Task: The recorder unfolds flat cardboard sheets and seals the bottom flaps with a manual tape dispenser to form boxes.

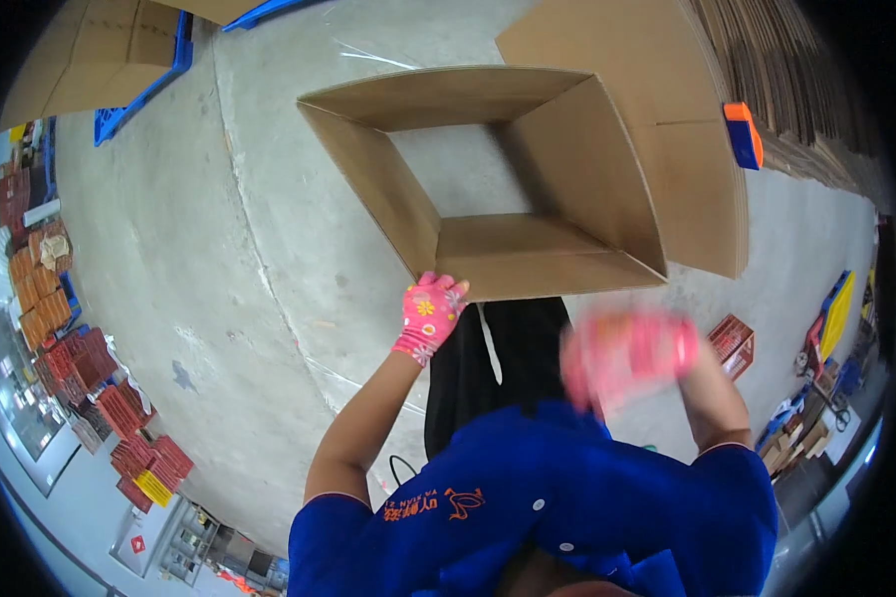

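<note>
An open brown cardboard box (528, 179) hangs in front of me, its flaps spread and the grey floor showing through it. My left hand (428, 313), in a pink flowered glove, grips the box's near lower edge. My right hand (627, 353), also in a pink glove, is blurred by motion just below the box's near right flap; whether it touches the box or holds anything I cannot tell. My blue sleeves fill the lower part of the view.
Flat cardboard sheets (796, 109) are stacked at the upper right, with an orange and blue tool (743, 134) on them. Another cardboard pile lies on a blue pallet (139, 95) at the upper left. Several red packs (90, 378) line the left side.
</note>
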